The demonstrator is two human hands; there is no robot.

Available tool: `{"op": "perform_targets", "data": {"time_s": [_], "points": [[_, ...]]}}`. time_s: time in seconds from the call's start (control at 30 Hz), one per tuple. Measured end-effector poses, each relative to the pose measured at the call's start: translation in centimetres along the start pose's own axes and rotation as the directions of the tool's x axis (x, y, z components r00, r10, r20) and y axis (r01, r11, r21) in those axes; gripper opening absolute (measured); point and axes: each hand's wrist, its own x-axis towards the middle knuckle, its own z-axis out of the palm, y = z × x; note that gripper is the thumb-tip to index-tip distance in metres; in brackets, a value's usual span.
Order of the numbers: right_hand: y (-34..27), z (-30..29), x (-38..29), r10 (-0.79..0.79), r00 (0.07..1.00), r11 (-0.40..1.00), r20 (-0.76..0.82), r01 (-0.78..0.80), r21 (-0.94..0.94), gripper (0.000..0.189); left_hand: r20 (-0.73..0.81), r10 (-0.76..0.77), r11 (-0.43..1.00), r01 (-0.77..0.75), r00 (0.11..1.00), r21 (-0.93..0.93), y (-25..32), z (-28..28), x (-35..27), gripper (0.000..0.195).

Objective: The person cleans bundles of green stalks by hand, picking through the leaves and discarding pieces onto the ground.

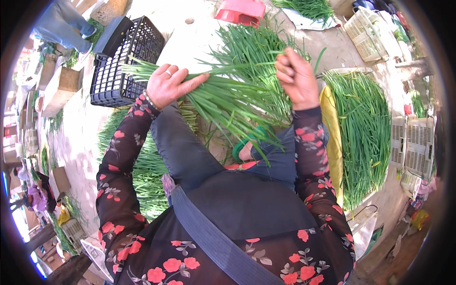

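My left hand, with a ring and a beaded bracelet, is closed around a bundle of long green leafy stalks, which look like garlic chives. Their pale ends point left over a black crate, and the leaves fan out to the right above my knees. At the right my right hand is raised with curled fingers, pinching a few thin leaves near the bundle's upper side. Behind it, on the ground, lies a loose heap of the same stalks.
A black plastic crate stands at upper left, near a person in jeans. More stalks lie to my left and, beside yellow cloth, to my right. A red plastic stool and pale crates stand farther off.
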Motion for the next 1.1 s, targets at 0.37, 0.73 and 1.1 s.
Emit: {"op": "perform_targets", "data": {"time_s": [0.37, 0.73, 1.1], "points": [[9.0, -4.9, -9.2, 0.364, 0.931, 0.672, 0.01, -0.255, -0.696, 0.014, 0.116, -0.399, 0.907, 0.41, 0.91, -0.098, 0.4, 6.8, 1.9, 0.067], [14.4, -13.2, -7.4, 0.005, 0.966, 0.188, 0.258, 0.253, -0.949, 0.021, 0.761, -0.327, -0.894, 0.079, 0.561, -0.442, 8.7, 8.4, 6.0, 0.034], [13.4, -9.8, -8.1, 0.099, 0.992, -0.17, 0.084, 0.1, -0.98, 0.026, 0.755, -0.396, -0.868, 0.055, 0.523, -0.493, 11.5, 9.4, 1.4, 0.041]]}}
